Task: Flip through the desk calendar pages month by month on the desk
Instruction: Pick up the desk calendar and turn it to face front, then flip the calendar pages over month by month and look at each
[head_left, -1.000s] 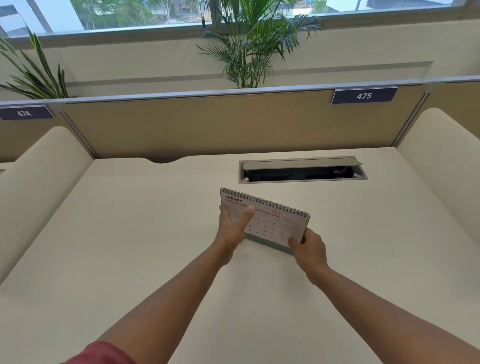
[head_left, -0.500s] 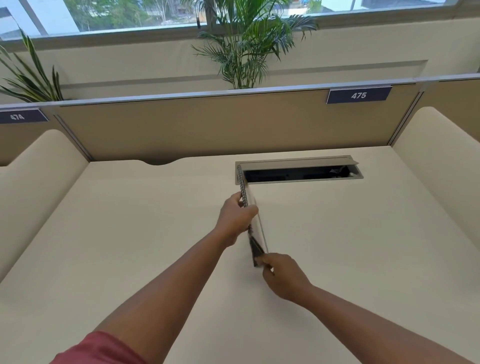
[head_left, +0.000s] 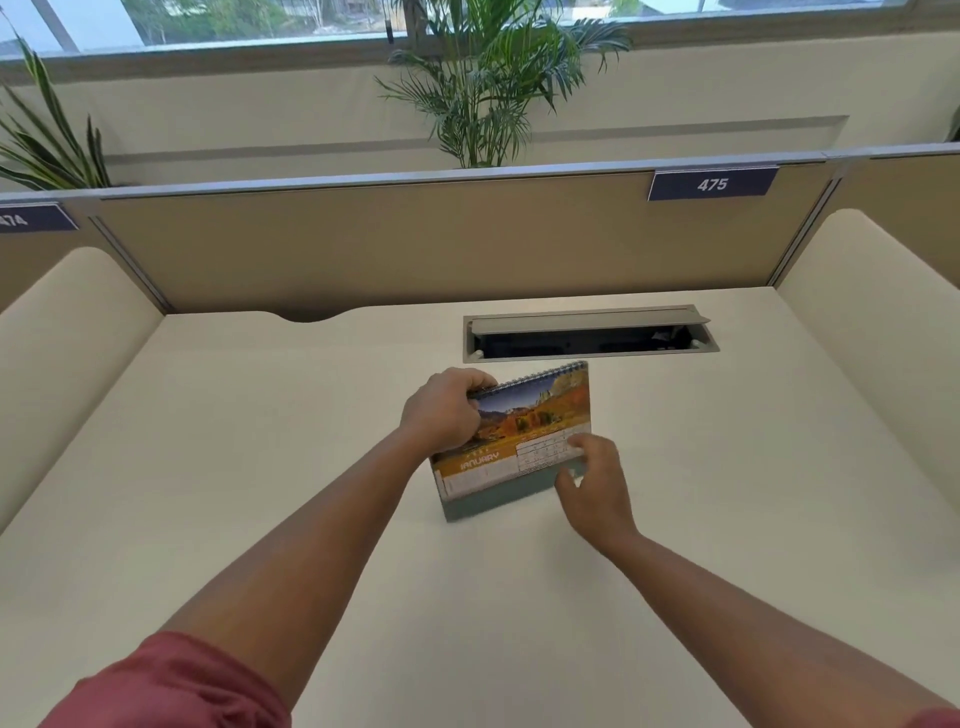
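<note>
Forearms reach out over the desk (head_left: 260, 467), and I would keep them low and steady. My right hand (head_left: 592, 488) has loosely spread fingers touching the lower right corner of the desk calendar (head_left: 524, 441); I'd pinch only the top sheet there. My left hand (head_left: 447, 410) is curled over the spiral's left end, gripping it; I'd hold that firm so the stand stays put. January faces me, mid-desk, just short of the cable tray (head_left: 592, 332).
</note>
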